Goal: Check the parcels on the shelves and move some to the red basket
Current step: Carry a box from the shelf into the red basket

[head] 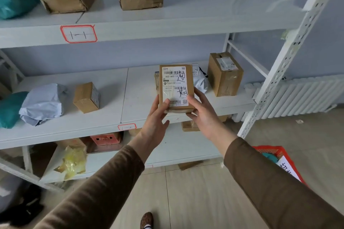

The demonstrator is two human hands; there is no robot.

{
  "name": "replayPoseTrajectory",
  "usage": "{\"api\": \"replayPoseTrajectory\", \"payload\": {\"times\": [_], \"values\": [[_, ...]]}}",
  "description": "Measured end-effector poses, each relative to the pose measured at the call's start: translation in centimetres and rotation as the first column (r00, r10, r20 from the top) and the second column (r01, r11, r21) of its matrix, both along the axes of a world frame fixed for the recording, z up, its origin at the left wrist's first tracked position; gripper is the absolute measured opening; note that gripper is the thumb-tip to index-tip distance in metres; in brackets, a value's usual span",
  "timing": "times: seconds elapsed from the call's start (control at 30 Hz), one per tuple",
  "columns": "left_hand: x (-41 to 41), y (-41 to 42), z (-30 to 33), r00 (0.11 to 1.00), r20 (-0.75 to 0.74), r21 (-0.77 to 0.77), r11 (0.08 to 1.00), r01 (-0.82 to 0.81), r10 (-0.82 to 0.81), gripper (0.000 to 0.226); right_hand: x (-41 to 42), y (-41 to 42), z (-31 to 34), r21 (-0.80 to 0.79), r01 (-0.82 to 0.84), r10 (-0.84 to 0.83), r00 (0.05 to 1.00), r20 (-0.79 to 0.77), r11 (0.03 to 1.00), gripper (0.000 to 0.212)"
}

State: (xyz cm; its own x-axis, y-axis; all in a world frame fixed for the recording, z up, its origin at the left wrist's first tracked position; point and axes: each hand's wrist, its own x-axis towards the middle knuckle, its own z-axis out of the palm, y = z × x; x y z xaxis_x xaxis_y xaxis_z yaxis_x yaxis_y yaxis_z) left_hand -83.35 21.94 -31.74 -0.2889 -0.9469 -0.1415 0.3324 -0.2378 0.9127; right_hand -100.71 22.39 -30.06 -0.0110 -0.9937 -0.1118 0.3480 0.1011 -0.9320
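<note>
Both hands gripping a small labelled parcel (176, 87) upright before the middle shelf (111, 117) — left hand (157, 117) and right hand (202, 109) curled round its lower corners; red basket (279, 151) on the floor at right

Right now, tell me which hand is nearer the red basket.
Right. The right hand, holding the box, is up and left of the red basket; the left hand holds the box's far side.

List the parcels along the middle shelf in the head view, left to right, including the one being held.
Teal bag → grey-white bag → small brown box → labelled box held by the left hand and right hand → large brown box.
</note>
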Motion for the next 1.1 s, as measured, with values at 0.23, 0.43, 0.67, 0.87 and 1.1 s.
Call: {"api": "replayPoseTrajectory", "payload": {"times": [0.23,0.43,0.67,0.87,1.1], "values": [[-3.5,0.1,0.1,0.996,0.029,-0.003,0.996,0.087,-0.087,0.066,-3.5,2.0,-1.4,0.034,0.181,-0.183,0.982,0.050,0.983,0.033],[-8.2,-0.1,-1.5,0.980,0.031,0.026,0.981,0.194,-0.195,0.066,-7.2,3.7,-3.2,0.062,0.330,-0.333,0.941,0.052,0.942,0.034],[-15.5,0.3,-4.9,0.926,0.070,0.089,0.927,0.364,-0.370,0.082,-13.1,8.0,-5.2,0.088,0.449,-0.445,0.893,-0.066,0.889,0.047],[-23.8,3.2,-6.9,0.887,0.080,0.166,0.884,0.437,-0.454,0.063,-20.1,12.8,-6.9,0.137,0.550,-0.537,0.835,-0.122,0.824,0.039],[-36.3,8.3,-9.1,0.820,0.174,0.221,0.833,0.507,-0.545,0.053,-32.2,18.9,-9.4,0.269,0.656,-0.667,0.743,-0.062,0.705,0.039]]}}
